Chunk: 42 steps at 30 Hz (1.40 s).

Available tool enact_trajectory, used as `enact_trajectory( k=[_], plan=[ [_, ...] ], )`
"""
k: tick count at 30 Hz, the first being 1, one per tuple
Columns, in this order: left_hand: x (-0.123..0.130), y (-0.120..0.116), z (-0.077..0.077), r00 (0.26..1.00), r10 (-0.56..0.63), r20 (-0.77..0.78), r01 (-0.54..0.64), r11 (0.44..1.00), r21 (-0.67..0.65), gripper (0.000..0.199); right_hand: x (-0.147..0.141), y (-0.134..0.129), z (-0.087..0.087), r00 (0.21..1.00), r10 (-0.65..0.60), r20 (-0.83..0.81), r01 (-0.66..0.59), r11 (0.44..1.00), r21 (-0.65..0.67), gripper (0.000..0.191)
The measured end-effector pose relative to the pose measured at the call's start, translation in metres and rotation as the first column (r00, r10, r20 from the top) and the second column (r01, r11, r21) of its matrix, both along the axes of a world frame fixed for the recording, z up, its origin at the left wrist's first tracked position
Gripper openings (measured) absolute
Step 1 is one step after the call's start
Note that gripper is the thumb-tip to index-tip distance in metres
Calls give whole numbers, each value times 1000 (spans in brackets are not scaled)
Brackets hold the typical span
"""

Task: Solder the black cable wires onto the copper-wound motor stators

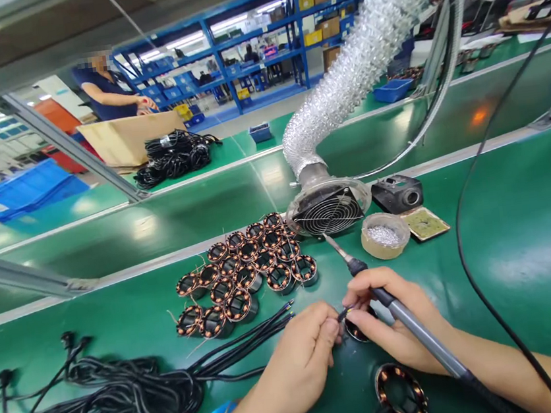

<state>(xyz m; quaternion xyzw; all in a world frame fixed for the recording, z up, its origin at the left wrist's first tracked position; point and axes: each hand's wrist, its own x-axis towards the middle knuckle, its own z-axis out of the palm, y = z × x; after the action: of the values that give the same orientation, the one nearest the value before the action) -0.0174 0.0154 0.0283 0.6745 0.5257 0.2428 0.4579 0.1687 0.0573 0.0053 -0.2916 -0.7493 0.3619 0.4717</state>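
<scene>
My left hand [305,355] is closed, pinching the end of a black cable [341,315] near the middle of the green bench. Opposite it, my right hand [392,319] is closed around a soldering iron [413,327], whose tip points up and left toward the fan. The right thumb and forefinger also meet at the cable's thin coloured wires. Partly hidden under the fingers lies one copper-wound ring [357,331]. Another ring [401,396] with coloured wires rests closer to me. Several more copper-wound rings [237,304] stand grouped at the left of the fan.
Black cables [123,396] lie coiled at lower left. A round fan [330,212] with a silver duct [341,80] stands ahead, beside a tub [384,235], a sponge tray [425,223] and a black holder [397,193]. A dark cord [472,277] hangs at right. A person [106,90] stands beyond.
</scene>
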Motion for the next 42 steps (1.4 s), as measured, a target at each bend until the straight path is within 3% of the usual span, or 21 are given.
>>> enact_trajectory(
  k=[6,10,13,17,26,28,30,35,39,42],
  plan=[
    [9,-3,-13,962,119,245,-99,991,-93,30,-8,-2,-1,1000,5,-31,-9,992,-125,31],
    [16,-12,-27,891,285,353,-257,958,-126,28,-13,-7,1,998,-35,-55,18,960,-279,31],
    [17,-15,-33,831,331,448,-278,943,-183,27,-16,-11,0,998,-30,-55,10,943,-332,31],
    [15,-12,-33,777,323,541,-204,941,-269,28,-19,-14,-2,999,-36,-35,26,964,-266,31],
    [15,-10,-32,732,397,553,-262,914,-310,36,-22,-20,-7,995,-95,-23,92,991,-100,37],
    [12,-7,-31,744,394,539,-247,912,-327,37,-20,-20,-7,998,-64,-5,64,997,-33,35],
    [9,-4,-29,805,358,473,-229,923,-309,37,-17,-18,-4,999,-36,34,35,998,44,34],
    [2,-3,-17,961,178,211,-149,978,-147,29,-10,-6,9,995,-19,93,-5,967,256,40],
    [2,-2,-10,991,72,111,-65,995,-70,26,-12,1,10,986,124,115,-157,922,355,34],
    [0,0,-5,998,52,36,-50,997,-65,25,-10,6,9,993,61,99,-90,941,327,25]
  ],
)
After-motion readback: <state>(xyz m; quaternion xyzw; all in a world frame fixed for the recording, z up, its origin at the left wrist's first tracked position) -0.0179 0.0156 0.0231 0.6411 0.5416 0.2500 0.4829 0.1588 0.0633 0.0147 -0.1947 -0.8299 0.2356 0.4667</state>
